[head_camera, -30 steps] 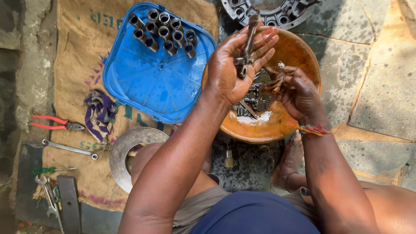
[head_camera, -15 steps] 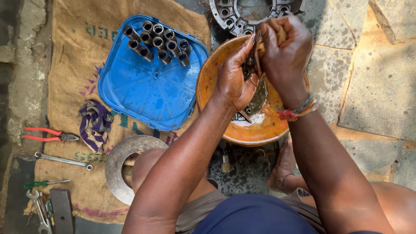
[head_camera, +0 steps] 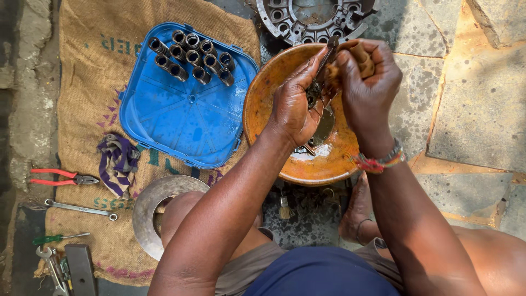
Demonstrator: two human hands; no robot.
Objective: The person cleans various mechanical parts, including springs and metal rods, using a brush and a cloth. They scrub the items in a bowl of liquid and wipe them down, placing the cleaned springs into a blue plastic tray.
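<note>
Two hands work over the orange bowl (head_camera: 263,109): the left hand (head_camera: 293,109) grips a small, stiff, greasy-looking metal part (head_camera: 327,60) at its twelve o'clock, while the right hand (head_camera: 367,82) clenches a brush handle (head_camera: 362,55).

Dark metal sleeves (head_camera: 189,55) crowd a blue tray (head_camera: 181,120) on burlap sacking (head_camera: 82,66) (red-handled pliers (head_camera: 63,177) nearby).
</note>
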